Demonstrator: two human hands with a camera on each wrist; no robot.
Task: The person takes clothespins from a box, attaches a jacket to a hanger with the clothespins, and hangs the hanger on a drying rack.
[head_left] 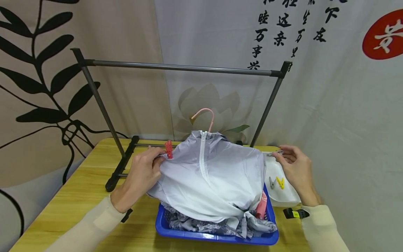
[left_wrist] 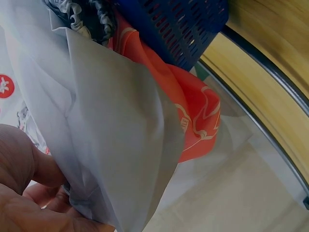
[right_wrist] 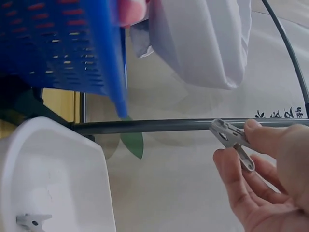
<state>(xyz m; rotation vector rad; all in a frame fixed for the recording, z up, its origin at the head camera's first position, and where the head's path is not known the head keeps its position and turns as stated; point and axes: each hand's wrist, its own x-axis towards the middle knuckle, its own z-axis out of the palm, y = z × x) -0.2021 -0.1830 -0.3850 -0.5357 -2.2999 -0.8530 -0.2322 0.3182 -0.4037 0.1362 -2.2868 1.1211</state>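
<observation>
A pale grey-white garment with a front zipper hangs on a pink hanger above a blue basket. A red clip is clamped at its left shoulder. My left hand pinches the garment's edge beside that clip; in the left wrist view, the fingers of the left hand grip the cloth. Away from the garment on the right, my right hand holds a grey clip between thumb and fingers, also plain in the right wrist view, where the hand pinches the clip.
A white tray at the right holds a grey clip and a yellow clip. Behind the garment stands a dark metal rack on the wooden table. Patterned grey cloth and a pink item lie in the basket.
</observation>
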